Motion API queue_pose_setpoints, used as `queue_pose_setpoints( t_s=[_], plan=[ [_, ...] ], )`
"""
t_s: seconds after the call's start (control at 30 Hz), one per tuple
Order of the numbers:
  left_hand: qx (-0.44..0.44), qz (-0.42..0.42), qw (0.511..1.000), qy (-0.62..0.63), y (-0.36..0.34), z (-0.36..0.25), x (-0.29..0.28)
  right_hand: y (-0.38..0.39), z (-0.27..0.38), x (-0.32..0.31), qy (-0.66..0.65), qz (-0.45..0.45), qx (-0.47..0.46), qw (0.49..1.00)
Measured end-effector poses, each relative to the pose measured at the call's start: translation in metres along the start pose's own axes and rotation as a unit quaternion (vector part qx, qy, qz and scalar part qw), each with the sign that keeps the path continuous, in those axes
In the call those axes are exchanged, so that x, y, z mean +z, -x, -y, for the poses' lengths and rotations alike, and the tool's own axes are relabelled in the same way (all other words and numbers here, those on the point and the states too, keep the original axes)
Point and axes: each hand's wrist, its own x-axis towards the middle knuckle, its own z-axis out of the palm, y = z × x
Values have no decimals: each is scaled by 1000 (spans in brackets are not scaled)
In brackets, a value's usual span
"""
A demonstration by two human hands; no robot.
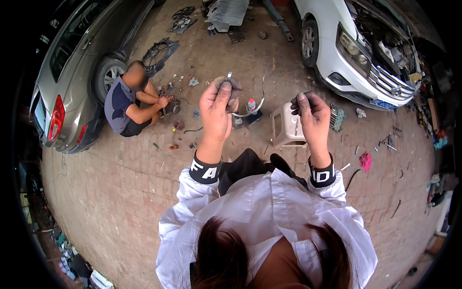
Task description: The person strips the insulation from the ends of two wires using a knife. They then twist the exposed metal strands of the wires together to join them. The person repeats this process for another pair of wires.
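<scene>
My left hand point(219, 103) is raised in front of me, thumb and fingers closed on a small silver metal piece point(229, 75). A pale tube or cable point(259, 106) runs from behind that hand rightward past a red-capped bottle point(251, 107); I cannot tell whether the hand holds it. My right hand point(310, 113) is raised opposite, fingertips darkened and pinched together on something I cannot make out. A beige plastic stool point(279, 127) stands on the floor behind and left of that hand, and a green tool case point(337, 118) lies to its right.
A person point(120, 98) squats at the wheel of a silver car point(67, 120) on the left. A white car point(346, 58) with open hood stands at the right. Black fan parts point(159, 55), a grey panel point(226, 14), a pink cloth point(365, 160) and scattered tools lie on the brick floor.
</scene>
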Motion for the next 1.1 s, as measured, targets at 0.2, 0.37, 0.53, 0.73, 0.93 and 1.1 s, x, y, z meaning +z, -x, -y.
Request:
queue_pose_setpoints(
  t_s=[0.2,0.37,0.53,0.73,0.93,1.1],
  plan=[
    [17,-17,999,38,3,6,2,-3,-33,16,-187,125,125,966],
    [12,-16,999,40,5,12,0,-7,-30,30,-393,152,224,879],
    [14,-14,999,33,8,16,-3,-9,-13,36,-421,152,211,869],
    [53,-30,997,-43,13,15,2,-6,-9,40,-254,153,167,940],
    [60,-24,995,-74,15,16,0,-4,-17,43,-243,133,141,950],
    [62,-43,997,-21,12,20,-7,-1,-6,43,-408,142,186,883]
  ],
)
